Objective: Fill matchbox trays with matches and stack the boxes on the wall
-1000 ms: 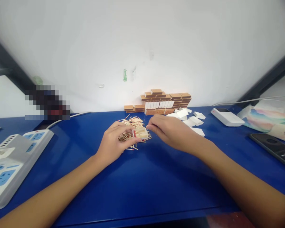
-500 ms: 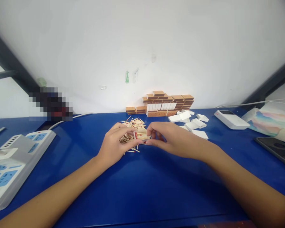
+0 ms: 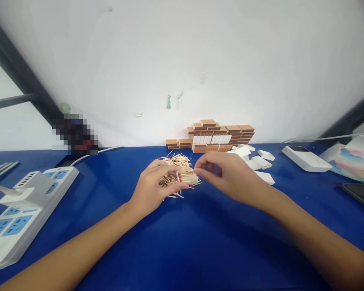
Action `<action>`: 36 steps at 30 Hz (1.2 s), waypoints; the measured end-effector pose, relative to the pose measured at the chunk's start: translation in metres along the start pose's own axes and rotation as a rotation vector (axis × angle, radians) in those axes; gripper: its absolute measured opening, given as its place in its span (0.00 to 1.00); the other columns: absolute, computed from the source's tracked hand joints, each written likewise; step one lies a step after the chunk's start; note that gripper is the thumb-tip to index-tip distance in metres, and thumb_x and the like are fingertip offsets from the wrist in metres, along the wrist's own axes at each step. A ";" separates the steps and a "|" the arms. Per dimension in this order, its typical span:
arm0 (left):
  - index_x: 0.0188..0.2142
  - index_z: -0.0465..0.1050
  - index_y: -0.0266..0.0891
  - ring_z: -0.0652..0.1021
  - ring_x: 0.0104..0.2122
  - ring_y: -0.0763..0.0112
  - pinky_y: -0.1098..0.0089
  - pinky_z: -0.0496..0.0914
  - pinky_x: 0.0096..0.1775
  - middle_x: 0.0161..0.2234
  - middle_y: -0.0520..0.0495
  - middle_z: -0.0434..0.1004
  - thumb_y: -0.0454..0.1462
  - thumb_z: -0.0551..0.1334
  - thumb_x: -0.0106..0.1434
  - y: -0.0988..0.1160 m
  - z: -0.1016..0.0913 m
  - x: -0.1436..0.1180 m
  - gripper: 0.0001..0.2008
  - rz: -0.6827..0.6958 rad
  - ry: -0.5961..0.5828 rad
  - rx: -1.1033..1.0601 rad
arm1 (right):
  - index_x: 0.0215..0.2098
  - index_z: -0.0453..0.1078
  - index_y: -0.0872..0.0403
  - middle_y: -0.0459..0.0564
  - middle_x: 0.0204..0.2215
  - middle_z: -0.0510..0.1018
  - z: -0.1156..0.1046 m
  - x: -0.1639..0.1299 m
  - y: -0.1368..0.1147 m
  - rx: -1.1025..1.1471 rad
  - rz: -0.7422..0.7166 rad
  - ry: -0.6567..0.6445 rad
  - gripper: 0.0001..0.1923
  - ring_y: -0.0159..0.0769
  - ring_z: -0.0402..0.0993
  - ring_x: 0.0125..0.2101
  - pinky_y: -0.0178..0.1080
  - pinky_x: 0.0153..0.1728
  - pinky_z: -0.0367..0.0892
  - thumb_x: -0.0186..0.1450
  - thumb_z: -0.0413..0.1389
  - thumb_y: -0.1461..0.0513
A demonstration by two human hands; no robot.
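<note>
- Left hand (image 3: pixel 151 190) gripped a filled matchbox tray (image 3: pixel 186 177) by its long sides — held just above the tabletop (image 3: pixel 182 242), mid-depth, over the front edge of the loose match pile (image 3: pixel 176 165).
- Right hand (image 3: pixel 230 178) pinched at the tray's right end, thumb and forefinger closed on it; whether a single match was in the pinch, could not tell.
- Tray looked light, thin card, easily crushed — best held by the side walls, kept level or the matches spill.
- Open blue surface toward the near edge; white sleeves (image 3: pixel 261 163) just right, stacked boxes (image 3: pixel 218 135) along the far edge, power strip (image 3: pixel 27 202) at the left edge.
</note>
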State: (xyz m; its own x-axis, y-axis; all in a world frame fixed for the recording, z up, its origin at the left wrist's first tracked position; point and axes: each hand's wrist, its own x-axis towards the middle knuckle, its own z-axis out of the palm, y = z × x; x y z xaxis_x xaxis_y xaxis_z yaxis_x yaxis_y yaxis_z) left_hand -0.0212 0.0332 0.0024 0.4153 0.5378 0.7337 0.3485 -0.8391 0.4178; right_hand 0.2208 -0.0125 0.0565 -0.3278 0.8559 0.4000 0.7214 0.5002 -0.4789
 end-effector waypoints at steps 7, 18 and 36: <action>0.46 0.82 0.43 0.80 0.40 0.64 0.62 0.77 0.43 0.38 0.47 0.85 0.45 0.76 0.59 0.002 -0.001 0.002 0.18 0.000 0.006 -0.038 | 0.43 0.75 0.50 0.49 0.40 0.74 0.018 -0.001 0.003 0.056 -0.119 0.048 0.05 0.35 0.70 0.36 0.39 0.36 0.67 0.74 0.57 0.60; 0.47 0.80 0.40 0.80 0.38 0.63 0.61 0.77 0.41 0.36 0.46 0.83 0.48 0.75 0.60 0.000 0.002 0.000 0.20 0.126 -0.035 0.029 | 0.41 0.73 0.52 0.51 0.42 0.72 0.022 -0.003 0.005 -0.055 -0.233 -0.078 0.09 0.35 0.72 0.38 0.40 0.39 0.69 0.77 0.52 0.61; 0.41 0.82 0.44 0.81 0.37 0.64 0.61 0.75 0.42 0.35 0.51 0.85 0.43 0.74 0.63 -0.024 -0.014 0.014 0.09 -0.171 0.125 0.168 | 0.36 0.74 0.52 0.45 0.33 0.76 0.026 0.001 0.026 -0.016 -0.070 -0.298 0.03 0.32 0.69 0.32 0.37 0.35 0.61 0.70 0.60 0.64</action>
State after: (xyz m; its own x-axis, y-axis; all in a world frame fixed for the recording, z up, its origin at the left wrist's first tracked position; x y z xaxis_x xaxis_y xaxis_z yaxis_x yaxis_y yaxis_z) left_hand -0.0355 0.0596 0.0102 0.2353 0.6476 0.7247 0.5439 -0.7057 0.4540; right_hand 0.2233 0.0049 0.0242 -0.5405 0.8211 0.1834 0.6991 0.5596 -0.4450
